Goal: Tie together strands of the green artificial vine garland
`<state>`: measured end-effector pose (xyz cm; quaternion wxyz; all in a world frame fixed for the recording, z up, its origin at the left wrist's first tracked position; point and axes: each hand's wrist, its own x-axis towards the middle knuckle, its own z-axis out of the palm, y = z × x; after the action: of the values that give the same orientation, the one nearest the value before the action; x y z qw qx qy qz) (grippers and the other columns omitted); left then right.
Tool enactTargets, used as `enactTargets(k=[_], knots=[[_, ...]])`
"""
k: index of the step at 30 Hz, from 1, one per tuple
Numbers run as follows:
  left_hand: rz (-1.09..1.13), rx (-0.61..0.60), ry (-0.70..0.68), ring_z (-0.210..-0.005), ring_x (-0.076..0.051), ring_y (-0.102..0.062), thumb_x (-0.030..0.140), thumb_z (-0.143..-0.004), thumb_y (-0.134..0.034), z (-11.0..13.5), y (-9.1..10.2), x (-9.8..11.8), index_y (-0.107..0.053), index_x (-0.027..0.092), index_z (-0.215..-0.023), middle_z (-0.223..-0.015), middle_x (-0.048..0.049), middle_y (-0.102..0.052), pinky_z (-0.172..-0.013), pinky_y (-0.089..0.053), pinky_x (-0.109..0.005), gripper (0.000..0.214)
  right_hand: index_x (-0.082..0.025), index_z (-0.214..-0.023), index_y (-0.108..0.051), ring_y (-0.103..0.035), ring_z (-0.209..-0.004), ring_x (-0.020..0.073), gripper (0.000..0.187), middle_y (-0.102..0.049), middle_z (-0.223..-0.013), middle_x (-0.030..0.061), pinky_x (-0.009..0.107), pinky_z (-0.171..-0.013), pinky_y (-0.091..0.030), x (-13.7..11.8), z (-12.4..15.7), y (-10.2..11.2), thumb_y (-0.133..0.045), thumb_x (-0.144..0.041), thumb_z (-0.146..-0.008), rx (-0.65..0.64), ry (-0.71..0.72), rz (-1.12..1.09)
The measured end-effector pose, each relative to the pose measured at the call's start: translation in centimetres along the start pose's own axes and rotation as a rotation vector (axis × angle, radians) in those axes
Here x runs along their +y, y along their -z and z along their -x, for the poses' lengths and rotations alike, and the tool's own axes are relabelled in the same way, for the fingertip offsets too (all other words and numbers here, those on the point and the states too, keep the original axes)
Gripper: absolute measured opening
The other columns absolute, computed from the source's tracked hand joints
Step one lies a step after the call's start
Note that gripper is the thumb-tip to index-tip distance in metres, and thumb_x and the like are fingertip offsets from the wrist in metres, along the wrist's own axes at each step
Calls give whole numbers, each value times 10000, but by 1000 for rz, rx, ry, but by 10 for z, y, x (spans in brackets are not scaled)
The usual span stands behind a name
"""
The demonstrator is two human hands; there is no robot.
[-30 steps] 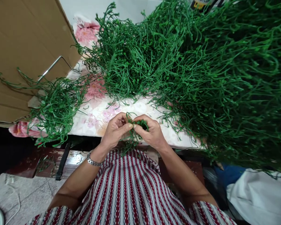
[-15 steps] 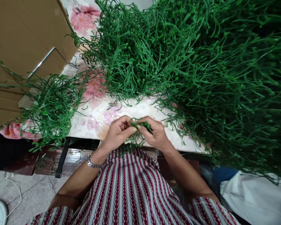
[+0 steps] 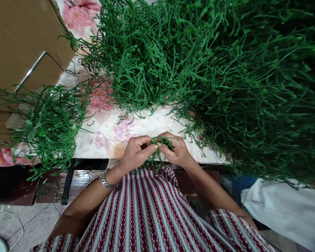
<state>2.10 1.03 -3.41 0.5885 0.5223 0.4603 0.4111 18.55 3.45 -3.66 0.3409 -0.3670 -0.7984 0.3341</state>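
Note:
Both my hands meet at the front edge of the cloth-covered table, holding a small bunch of thin green stems (image 3: 166,141). My left hand (image 3: 139,153), with a metal watch on its wrist, pinches the stems between thumb and forefinger. Opposite it, my right hand (image 3: 176,149) is closed round the same bunch, thumb tip close to the left thumb. Some stem ends dangle below the fingers, above my lap. Beyond the hands spreads a large heap of similar green stems (image 3: 157,63) with small knobbed tips. What the curled fingers cover is hidden.
A smaller pile of green stems (image 3: 51,122) lies at the left, by a cardboard sheet (image 3: 18,38) and a bent metal rod (image 3: 31,70). The floral cloth (image 3: 107,129) covers the table. White fabric (image 3: 283,206) is at the lower right.
The view has shifted slightly, so the table and left pile sit further left. My hands stay together on the stems, with the fingertips a little closer.

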Motion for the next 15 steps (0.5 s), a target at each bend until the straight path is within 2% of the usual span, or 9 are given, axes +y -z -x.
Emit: enactTargets(k=[7,11,15], knots=[[-32,-55,43,-482,-54,-309,341,-769,-581,4,-1,-3,-481,138,-596,-542,44,-362,-441,-236,-179,285,-168,-878,-532,-537,-627,101,123,-597,-738,25,209,-584,-414,0,6,-3,-428,-167,-813,42,100,61],[-97,-218,26,-480,-64,-272,349,-785,-550,-1,6,4,-443,139,-523,-504,43,-303,-443,-201,-203,353,-166,-815,-522,-499,-583,97,122,-574,-680,18,211,-541,-380,-5,7,5,-403,-183,-826,-94,114,27],[-23,-404,102,-486,-78,-261,424,-752,-564,-7,10,11,-436,144,-470,-507,27,-292,-448,-197,-228,418,-159,-771,-520,-424,-513,70,170,-498,-599,-17,192,-491,-332,-6,4,19,-398,-244,-853,-303,36,-177]])
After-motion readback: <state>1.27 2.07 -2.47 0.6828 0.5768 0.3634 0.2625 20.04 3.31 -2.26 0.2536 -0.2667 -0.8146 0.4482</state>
